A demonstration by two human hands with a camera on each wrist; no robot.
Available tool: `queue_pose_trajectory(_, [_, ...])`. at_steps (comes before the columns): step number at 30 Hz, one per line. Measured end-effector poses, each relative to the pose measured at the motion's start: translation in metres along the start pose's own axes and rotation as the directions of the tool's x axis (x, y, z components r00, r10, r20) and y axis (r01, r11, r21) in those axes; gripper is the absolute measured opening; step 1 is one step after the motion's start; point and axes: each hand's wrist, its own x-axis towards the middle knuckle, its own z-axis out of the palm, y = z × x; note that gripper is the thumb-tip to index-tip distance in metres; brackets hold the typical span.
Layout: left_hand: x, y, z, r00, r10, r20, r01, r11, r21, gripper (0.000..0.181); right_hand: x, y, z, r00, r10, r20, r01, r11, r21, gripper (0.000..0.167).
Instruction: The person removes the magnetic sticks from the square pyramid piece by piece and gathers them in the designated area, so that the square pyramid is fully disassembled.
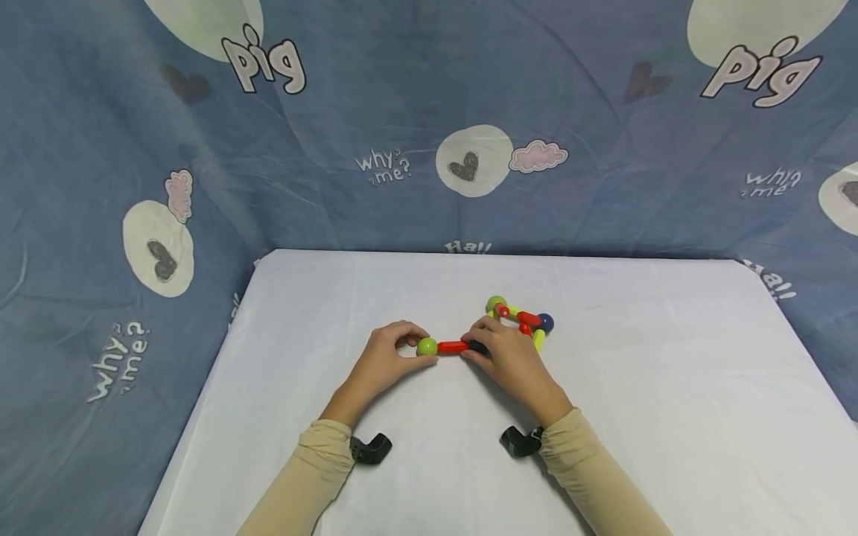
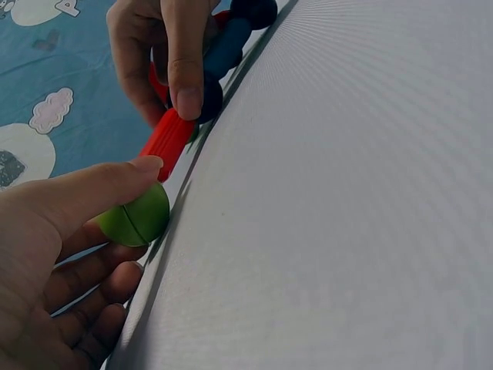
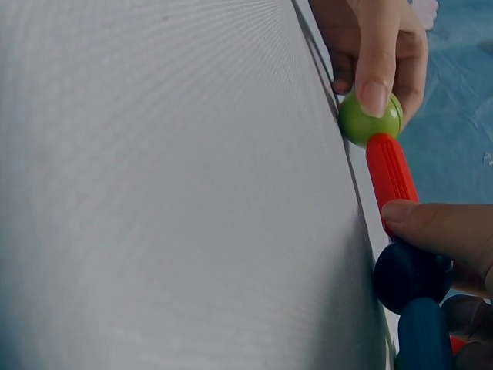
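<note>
Between finger and thumb, my left hand [image 1: 387,356] pinches a green ball [image 1: 427,347]. A short red rod [image 1: 452,348] touches that ball and runs toward my right hand [image 1: 515,359]. The right thumb and fingers pinch the rod's other end, beside a dark blue ball [image 3: 408,274]. From this ball a blue rod [image 3: 426,333] continues under the right hand, partly hidden by it. Just beyond the right hand lie more joined pieces: another green ball [image 1: 496,303], a blue ball [image 1: 546,322], and red and yellow-green rods. How these connect behind the hand is hidden.
The work lies on a white-covered table [image 1: 670,387], whose far edge meets a blue printed cloth [image 1: 415,89]. A black wrist device [image 1: 372,450] sits at the left cuff, and a similar black device [image 1: 521,442] at the right one.
</note>
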Motion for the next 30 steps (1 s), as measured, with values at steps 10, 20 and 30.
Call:
queue_pose_trajectory(10, [0.0007,0.0003,-0.0005,1.000,0.009,0.025,-0.009,1.000,-0.005,0.029,-0.0009,0.0013,-0.0011,1.000,-0.011,0.005,0.011,1.000,0.000,0.021])
queue_pose_trajectory(20, [0.0009,0.0007,-0.0008,1.000,0.014,0.024,-0.014,1.000,0.003,0.029,-0.0011,0.0020,-0.0015,1.000,-0.013,-0.004,0.013,1.000,0.011,0.020])
queue_pose_trajectory(30, [0.0009,0.0016,-0.0012,0.999,0.033,0.028,-0.034,0.999,0.011,0.027,-0.0009,0.0015,-0.0033,1.000,-0.013,0.016,0.013,1.000,0.009,0.021])
